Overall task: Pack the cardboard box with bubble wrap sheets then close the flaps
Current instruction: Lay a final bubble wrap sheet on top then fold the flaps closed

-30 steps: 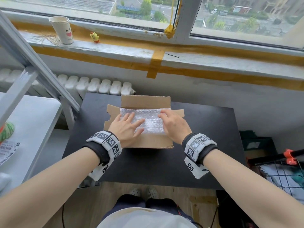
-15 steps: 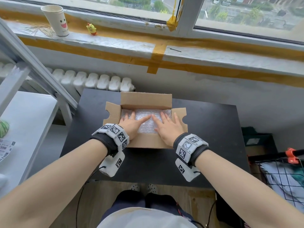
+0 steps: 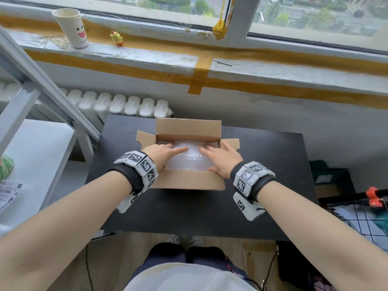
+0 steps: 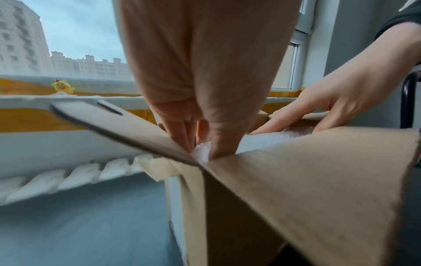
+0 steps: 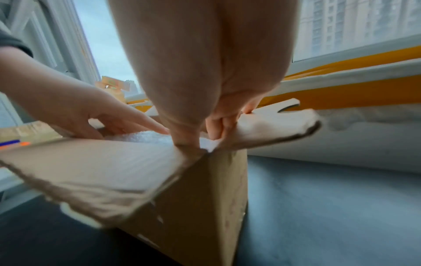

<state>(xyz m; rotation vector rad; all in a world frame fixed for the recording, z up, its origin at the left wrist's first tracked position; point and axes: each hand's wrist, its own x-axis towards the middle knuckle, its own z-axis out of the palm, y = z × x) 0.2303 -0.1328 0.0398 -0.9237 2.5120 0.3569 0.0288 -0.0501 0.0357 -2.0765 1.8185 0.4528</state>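
Observation:
An open cardboard box point(image 3: 189, 182) stands on the black table point(image 3: 262, 164) with all its flaps folded outward. A bubble wrap sheet point(image 3: 189, 158) lies inside it, near the rim. My left hand point(image 3: 168, 151) presses the wrap down on the left side with straight fingers. My right hand point(image 3: 218, 157) does the same on the right side. In the left wrist view the left fingers point(image 4: 182, 133) reach into the near left corner beside a fold of bubble wrap point(image 4: 201, 153). In the right wrist view the right thumb point(image 5: 184, 136) pushes into the near right corner by the wrap point(image 5: 141, 136).
A paper cup point(image 3: 72, 28) and a yellow toy point(image 3: 117, 38) stand on the windowsill behind. A white radiator point(image 3: 117, 105) is behind the table. A white table point(image 3: 35, 156) is at the left, a wire basket point(image 3: 361, 217) at the right.
My hands have slid apart from the middle of the wrap toward the box's left and right sides. The wrap now sits lower inside the box.

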